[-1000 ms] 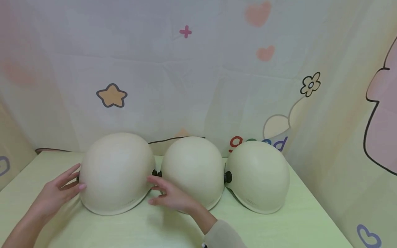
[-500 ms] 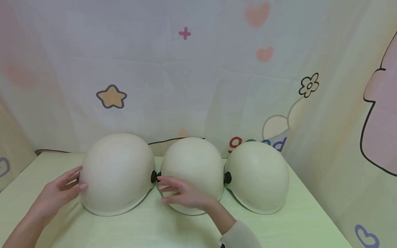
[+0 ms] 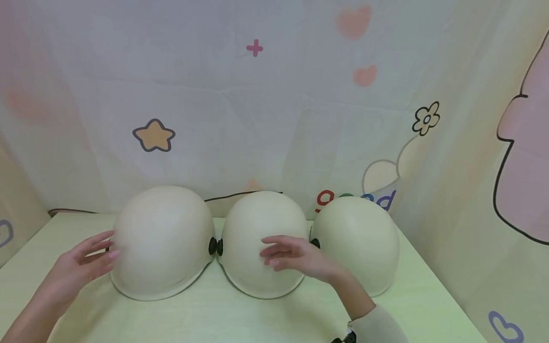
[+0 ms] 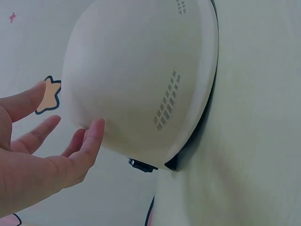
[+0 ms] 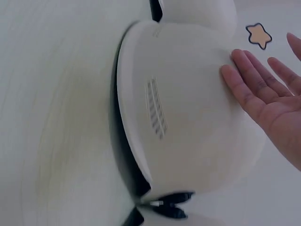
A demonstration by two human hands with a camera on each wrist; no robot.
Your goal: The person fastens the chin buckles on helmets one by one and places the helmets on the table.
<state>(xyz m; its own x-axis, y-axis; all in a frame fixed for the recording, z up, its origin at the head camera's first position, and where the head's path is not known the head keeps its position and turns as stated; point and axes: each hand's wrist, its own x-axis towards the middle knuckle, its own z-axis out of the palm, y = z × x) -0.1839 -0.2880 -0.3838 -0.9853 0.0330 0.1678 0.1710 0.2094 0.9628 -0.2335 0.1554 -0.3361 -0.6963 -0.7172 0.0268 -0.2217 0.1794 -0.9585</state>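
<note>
Three cream helmets stand side by side, domes up, on a pale green table. At the outer side of the left helmet (image 3: 165,238) is my left hand (image 3: 81,267), fingers loosely bent and spread; whether it touches the shell I cannot tell. Nothing is held in it. My right hand (image 3: 300,257) hovers in front of the middle helmet (image 3: 261,224), its fingers pointing left and relaxed. Behind my right forearm, the right helmet (image 3: 360,238) is partly hidden. Black round side knobs (image 3: 212,245) show where the left and middle helmets meet.
The pale table (image 3: 171,324) runs back to a hanging cloth (image 3: 214,119) printed with a star, hearts and a flower. Another stretch of printed cloth (image 3: 472,200) borders the table's right edge.
My right hand has moved right, from the gap between the left and middle helmets to the middle helmet's right half. My left hand stays nearly in place. The helmets have not moved.
</note>
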